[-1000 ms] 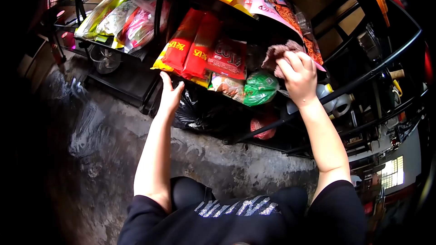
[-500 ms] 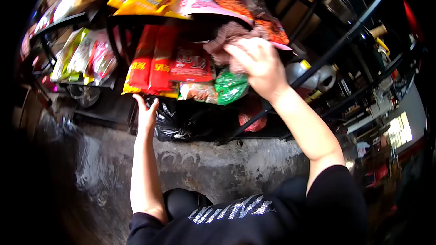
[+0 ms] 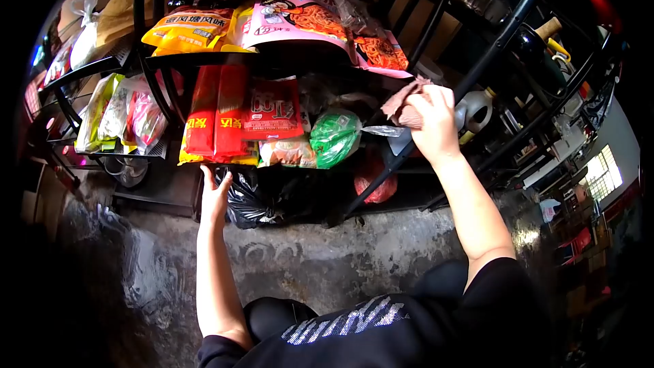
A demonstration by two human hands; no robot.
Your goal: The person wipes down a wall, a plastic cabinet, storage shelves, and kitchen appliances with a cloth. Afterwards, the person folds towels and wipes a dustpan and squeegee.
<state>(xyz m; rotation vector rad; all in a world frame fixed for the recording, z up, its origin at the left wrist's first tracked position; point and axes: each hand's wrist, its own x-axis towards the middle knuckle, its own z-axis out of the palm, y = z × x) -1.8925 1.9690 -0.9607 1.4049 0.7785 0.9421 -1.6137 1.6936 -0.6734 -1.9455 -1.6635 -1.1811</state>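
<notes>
My right hand (image 3: 434,120) is closed around a crumpled brownish-pink cloth (image 3: 403,105), beside the slanted black post (image 3: 470,71) at the shelf's right end. My left hand (image 3: 216,194) is just under the lower shelf's front edge, thumb and fingers apart; whether it touches the edge I cannot tell. Directly above it lie long red packets (image 3: 216,112) with yellow ends. To their right are a red bag (image 3: 274,110), a clear bag of food (image 3: 288,152) and a green plastic bag (image 3: 335,138).
Pink noodle packs (image 3: 300,15) and a yellow bag (image 3: 189,27) fill the upper shelf. A black plastic bag (image 3: 248,199) and a red bundle (image 3: 375,182) sit below. At right stand a whitish jug (image 3: 479,110) and cookware; more bags (image 3: 122,112) are on the left rack.
My right hand has moved right with the cloth, from over the lower shelf's goods to the post. The left hand stays near the shelf edge. The camera view has shifted slightly.
</notes>
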